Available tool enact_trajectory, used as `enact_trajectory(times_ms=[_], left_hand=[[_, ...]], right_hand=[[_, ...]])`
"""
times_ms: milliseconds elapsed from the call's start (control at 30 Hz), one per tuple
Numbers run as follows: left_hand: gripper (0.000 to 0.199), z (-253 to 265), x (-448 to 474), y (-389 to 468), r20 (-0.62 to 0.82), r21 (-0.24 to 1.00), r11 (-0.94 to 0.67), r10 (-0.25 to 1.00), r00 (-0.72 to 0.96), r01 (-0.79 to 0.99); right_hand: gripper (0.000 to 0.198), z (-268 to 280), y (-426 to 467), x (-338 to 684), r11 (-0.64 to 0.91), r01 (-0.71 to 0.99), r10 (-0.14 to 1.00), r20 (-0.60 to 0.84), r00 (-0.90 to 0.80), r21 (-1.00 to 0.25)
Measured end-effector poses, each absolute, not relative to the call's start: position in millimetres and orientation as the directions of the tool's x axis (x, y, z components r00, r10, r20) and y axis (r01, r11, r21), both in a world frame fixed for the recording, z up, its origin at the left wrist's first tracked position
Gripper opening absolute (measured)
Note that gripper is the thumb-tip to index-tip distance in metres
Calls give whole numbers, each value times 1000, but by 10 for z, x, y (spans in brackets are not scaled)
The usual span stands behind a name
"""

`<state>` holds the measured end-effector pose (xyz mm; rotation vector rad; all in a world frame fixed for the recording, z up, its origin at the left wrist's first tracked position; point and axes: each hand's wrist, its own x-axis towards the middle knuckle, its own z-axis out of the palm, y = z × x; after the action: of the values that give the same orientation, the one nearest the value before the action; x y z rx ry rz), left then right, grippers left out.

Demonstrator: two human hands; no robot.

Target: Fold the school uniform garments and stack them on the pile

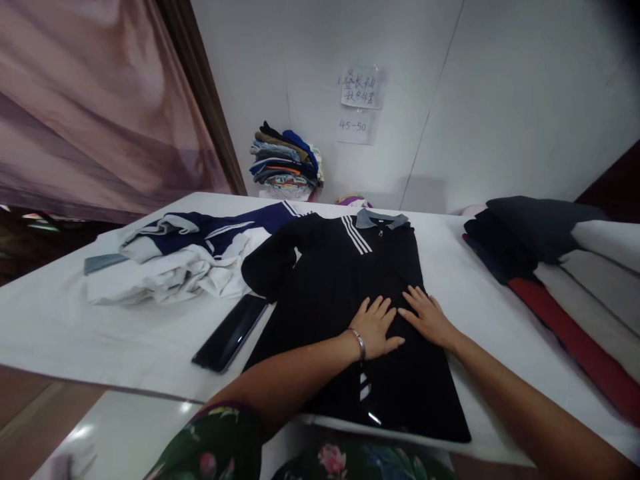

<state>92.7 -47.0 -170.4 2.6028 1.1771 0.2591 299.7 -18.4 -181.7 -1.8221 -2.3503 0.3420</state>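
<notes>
A black shirt (320, 300) with a grey collar and white shoulder stripes lies spread on the white table, its collar at the far side. One sleeve is bent out to the left; on the right edge no sleeve shows. My left hand (375, 327), with a bracelet at the wrist, rests flat on the middle of the shirt, fingers spread. Beside it my right hand (426, 316) lies flat near the shirt's right edge, fingers also apart. Neither hand holds anything.
Left of the shirt lie a black phone-like slab (231, 332), rumpled white cloth (170, 277) and a navy garment (225, 230). Folded clothes (540, 233) are stacked at the right. Another clothes pile (285, 160) stands by the wall (320, 60), below handwritten paper notes (361, 90).
</notes>
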Motion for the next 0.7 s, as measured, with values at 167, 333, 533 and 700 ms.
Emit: enact_trajectory(times_ms=[167, 333, 533, 700], left_hand=[[73, -1701, 946, -456, 24, 291, -627, 760, 649, 723], [73, -1655, 947, -402, -41, 296, -615, 756, 653, 731], [74, -1601, 868, -397, -68, 305, -633, 731, 679, 711], [76, -1621, 802, -426, -23, 297, -634, 743, 669, 714]], right_hand=[[64, -1771, -872, 2979, 284, 897, 946, -51, -319, -340], [61, -1701, -1386, 2979, 290, 879, 949, -6, -316, -378], [61, -1708, -1691, 2959, 357, 868, 915, -57, -399, -345], [62, -1571, -1599, 2951, 354, 864, 929, 28, -370, -359]])
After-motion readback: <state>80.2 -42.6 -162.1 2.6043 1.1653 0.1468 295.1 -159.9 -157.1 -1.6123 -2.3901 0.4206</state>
